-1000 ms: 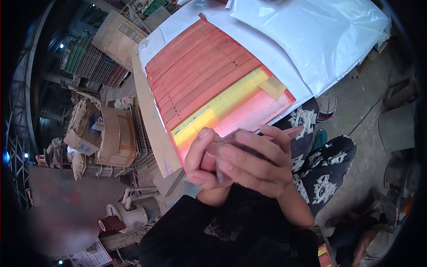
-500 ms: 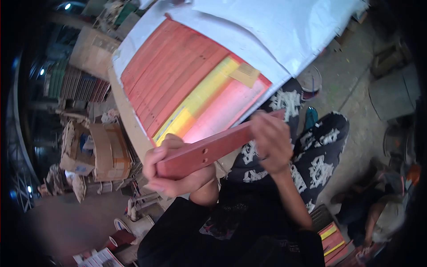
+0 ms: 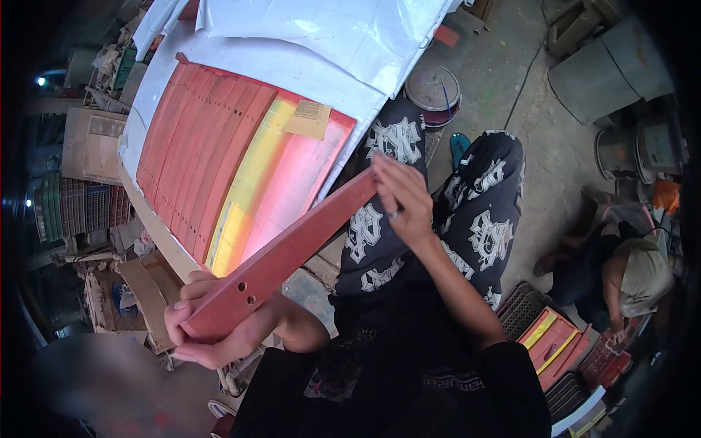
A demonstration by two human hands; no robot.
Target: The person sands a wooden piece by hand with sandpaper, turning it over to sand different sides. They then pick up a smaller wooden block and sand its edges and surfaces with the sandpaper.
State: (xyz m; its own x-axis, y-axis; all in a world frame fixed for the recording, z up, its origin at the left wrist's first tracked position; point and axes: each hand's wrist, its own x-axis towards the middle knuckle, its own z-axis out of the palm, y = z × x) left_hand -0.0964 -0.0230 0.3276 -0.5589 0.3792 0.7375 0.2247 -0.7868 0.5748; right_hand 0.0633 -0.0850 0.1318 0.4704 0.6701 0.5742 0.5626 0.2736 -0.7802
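Note:
A long red slat (image 3: 285, 248) with two dark holes near its lower end is held up slantwise above my lap. My left hand (image 3: 230, 321) is wrapped round the lower left end, thumb below and fingers over the edge. At the upper right end, my right hand (image 3: 405, 201) has its fingers pressed against the slat's tip; a ring shows on one finger. Behind the slat, a row of similar red slats (image 3: 197, 139) lies side by side on a board, beside a yellow and pink painted area (image 3: 274, 182) with a brown cardboard piece (image 3: 309, 119) on it.
White sheeting (image 3: 328, 36) covers the table's far part. A lidded bucket (image 3: 432, 89) stands beyond my knees, near large metal drums (image 3: 610, 73). Cardboard boxes (image 3: 91, 146) are at left. At lower right a crouching person (image 3: 635, 270) is beside more red and yellow pieces (image 3: 548, 339).
The view has shifted, so the table appears farther left. The slat now slants more steeply, and my right hand has moved to its upper tip. My left hand still holds the lower end.

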